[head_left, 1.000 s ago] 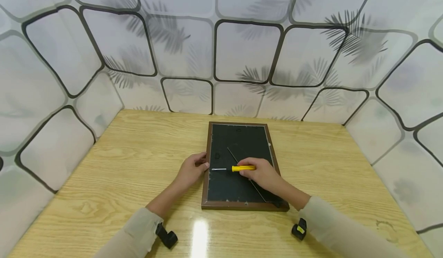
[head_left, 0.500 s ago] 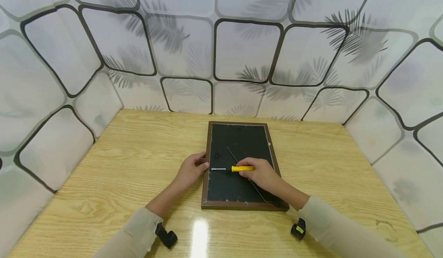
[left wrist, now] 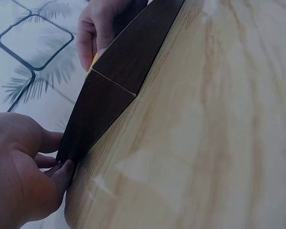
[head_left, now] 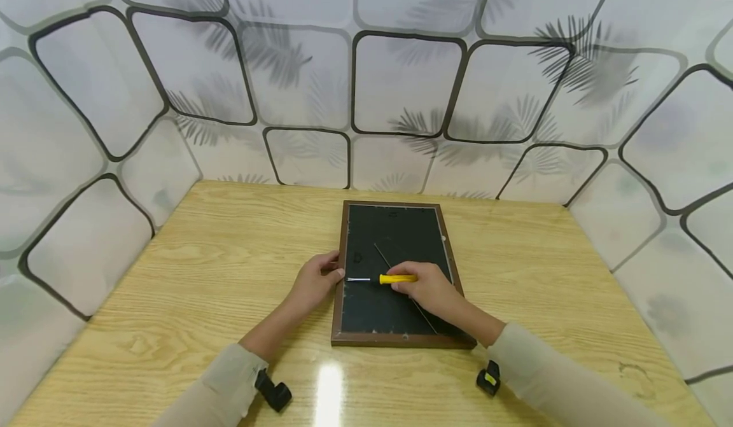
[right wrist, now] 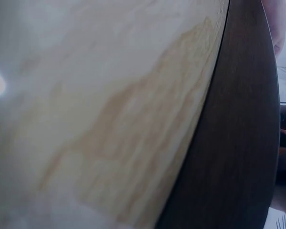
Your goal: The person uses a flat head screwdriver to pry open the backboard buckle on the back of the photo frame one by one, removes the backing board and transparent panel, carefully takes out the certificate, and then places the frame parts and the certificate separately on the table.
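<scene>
The brown-rimmed frame (head_left: 372, 338) lay flat, dark panel (head_left: 362, 309) up, near the middle of the wooden table (head_left: 229, 236), with tabletop running on past all four of its edges and a patterned wall (head_left: 406, 83) behind. The left hand (head_left: 314, 280), partly closed, pinched the frame's left edge between thumb and fingers. The right hand (head_left: 432, 287), curled above the panel, gripped a yellow-handled screwdriver (head_left: 396, 279), its tip pointing at that same edge; whether it touched could not be told.
</scene>
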Tool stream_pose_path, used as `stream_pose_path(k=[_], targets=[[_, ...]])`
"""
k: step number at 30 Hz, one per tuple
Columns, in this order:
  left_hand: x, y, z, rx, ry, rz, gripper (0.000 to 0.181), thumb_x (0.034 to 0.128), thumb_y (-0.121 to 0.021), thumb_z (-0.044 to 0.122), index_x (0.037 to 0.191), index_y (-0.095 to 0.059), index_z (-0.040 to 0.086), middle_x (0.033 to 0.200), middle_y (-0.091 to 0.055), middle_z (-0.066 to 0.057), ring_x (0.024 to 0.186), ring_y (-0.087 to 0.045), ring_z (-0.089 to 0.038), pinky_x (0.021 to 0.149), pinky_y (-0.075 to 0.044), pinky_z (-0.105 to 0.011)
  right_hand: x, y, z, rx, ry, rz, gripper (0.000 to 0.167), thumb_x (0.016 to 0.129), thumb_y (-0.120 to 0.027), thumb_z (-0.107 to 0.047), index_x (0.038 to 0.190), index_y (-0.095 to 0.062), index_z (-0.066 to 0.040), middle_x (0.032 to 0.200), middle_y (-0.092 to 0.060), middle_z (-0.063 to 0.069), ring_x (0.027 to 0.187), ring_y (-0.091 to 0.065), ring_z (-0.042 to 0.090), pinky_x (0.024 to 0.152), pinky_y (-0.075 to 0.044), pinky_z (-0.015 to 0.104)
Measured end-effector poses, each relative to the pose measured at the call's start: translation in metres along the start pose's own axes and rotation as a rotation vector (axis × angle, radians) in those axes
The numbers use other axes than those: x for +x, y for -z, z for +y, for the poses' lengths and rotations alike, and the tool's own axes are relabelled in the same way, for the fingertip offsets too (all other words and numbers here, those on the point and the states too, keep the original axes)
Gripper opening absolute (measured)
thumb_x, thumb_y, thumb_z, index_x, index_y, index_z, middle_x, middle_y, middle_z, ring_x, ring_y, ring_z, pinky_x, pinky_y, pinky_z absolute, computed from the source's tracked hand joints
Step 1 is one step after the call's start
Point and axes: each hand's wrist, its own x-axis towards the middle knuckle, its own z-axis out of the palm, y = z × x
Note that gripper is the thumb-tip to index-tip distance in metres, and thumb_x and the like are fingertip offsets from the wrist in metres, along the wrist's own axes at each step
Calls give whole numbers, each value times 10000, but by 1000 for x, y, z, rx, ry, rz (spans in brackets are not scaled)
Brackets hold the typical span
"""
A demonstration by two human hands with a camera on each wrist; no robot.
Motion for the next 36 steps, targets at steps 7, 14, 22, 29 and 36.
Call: stream_pose_path(k=[7,14,22,29,36], targets=[[0,0,0,8,15,7,489,983,-631,57,1457,-521,12,1382,-568,-201,1258,-573,-346,1047,-483,-483,2,-2,-3,0,-6,-14,235,891,-766,-135,1117,-765,-200,1153,-735,2,1005,-648,177,877,-562,373],[0,0,0,19,19,7,480,979,-635,56,1447,-534,17,1364,-580,-195,1247,-581,-345,1038,-490,-482,3,-2,-3,9,-4,-25,237,902,-754,-134,1131,-754,-198,1168,-727,5,1024,-642,191,901,-553,397],[0,1,2,-2,36,4,495,981,-637,67,1461,-520,26,1376,-576,-185,1261,-574,-337,1038,-494,-472,6,-1,-4,40,20,-29,228,903,-752,-127,1125,-749,-180,1136,-721,32,851,-607,158,757,-539,312],[0,1,2,-11,42,0,499,982,-638,70,1464,-514,23,1377,-574,-185,1265,-570,-335,1039,-492,-473,8,2,-9,119,72,-55,223,923,-718,-79,1145,-729,-95,1068,-723,103,732,-658,97,675,-571,224],[1,1,1,-6,36,1,492,980,-641,69,1455,-524,21,1371,-578,-189,1259,-578,-340,1036,-497,-470,12,6,-16,155,61,-48,275,897,-747,-70,1171,-726,-94,1100,-721,93,798,-675,116,729,-584,240]])
